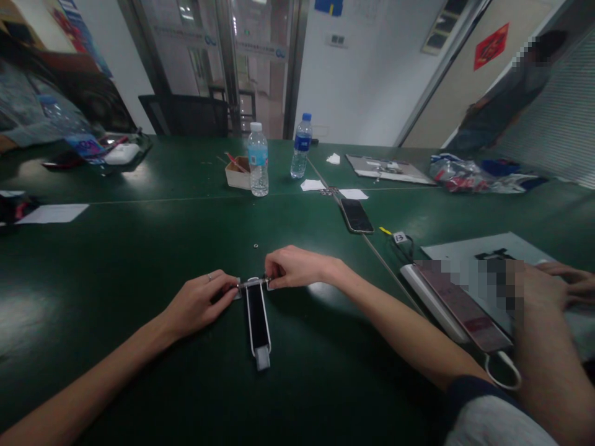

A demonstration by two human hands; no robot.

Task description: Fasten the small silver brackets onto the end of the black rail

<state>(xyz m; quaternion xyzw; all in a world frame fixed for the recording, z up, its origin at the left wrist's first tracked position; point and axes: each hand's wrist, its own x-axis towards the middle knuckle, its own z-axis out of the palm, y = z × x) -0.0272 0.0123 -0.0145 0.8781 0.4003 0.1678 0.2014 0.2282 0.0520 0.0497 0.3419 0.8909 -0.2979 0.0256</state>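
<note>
On the dark green table lies a narrow white-edged frame (258, 316) with a black middle, a thin metal rod across its far end and a pale grey block (263, 358) at its near end. My left hand (199, 301) pinches the rod's left end, beside a small pale piece. At the right end of the rod, my right hand (292, 267) has its fingers closed, with another small pale piece under the fingertips. A tiny ring (255, 246) rests on the table beyond the frame.
Two water bottles (259, 162) (302, 147) and a small box (238, 175) stand further back. A phone (356, 215) lies right of centre. At the right are a power bank (432, 303), another phone (465, 306) and another person's hands (542, 285) over a grey board (509, 243).
</note>
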